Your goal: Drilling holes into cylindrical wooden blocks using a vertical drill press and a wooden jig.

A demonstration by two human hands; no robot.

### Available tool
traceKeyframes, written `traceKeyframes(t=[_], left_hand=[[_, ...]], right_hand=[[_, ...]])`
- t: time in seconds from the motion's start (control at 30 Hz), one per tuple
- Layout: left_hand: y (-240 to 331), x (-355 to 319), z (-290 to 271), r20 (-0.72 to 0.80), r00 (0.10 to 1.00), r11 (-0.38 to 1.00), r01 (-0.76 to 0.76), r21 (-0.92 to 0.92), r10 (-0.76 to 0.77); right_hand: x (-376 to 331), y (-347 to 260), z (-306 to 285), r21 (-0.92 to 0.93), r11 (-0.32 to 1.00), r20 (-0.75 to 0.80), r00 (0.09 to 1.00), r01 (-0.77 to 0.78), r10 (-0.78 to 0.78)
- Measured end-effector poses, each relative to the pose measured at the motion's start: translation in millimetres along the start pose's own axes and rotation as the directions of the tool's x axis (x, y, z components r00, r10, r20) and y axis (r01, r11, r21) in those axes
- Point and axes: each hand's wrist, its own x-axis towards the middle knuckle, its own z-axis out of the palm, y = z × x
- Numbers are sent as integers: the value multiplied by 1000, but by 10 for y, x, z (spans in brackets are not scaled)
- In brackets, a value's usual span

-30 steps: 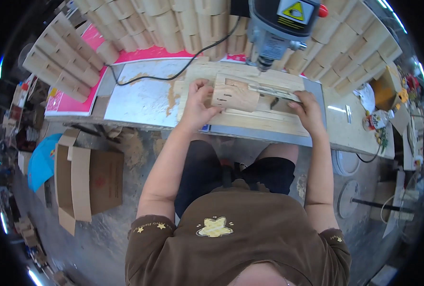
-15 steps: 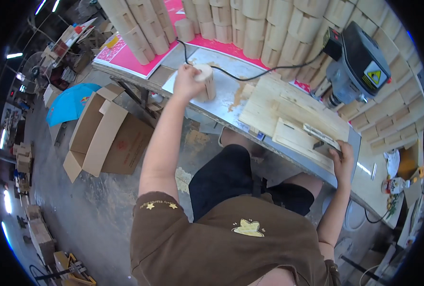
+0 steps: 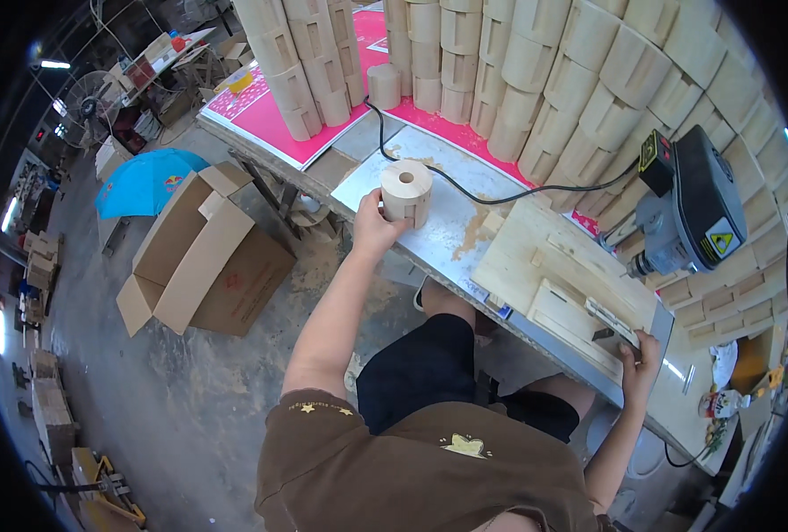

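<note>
White-topped table (image 3: 451,238): wooden cylinder (image 3: 406,197) upright near front edge, left hand (image 3: 375,229) nearer, fingers part-spread, gripping its left side; right hand (image 3: 640,359) well apart, at end of metal bar (image 3: 608,319), grip unclear.

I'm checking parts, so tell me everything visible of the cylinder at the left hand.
The cylinder looks like pale wood, with a round hole in its flat top and apparently a groove in its side. It is upright over the left of the white sheet, gripped low by the left hand. Its underside is hidden.
</note>
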Motion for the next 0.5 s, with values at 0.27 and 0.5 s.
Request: traceKeyframes(t=[0.27,0.5], left_hand=[[-10,801,-555,-263,964,998,-41,-42,28],[-526,1683,-605,-407,914,999,18,28,-6]], right_hand=[[-35,12,-20,-84,995,26,999,-45,47],[7,-86,-15,-138,987,40,995,-83,89]])
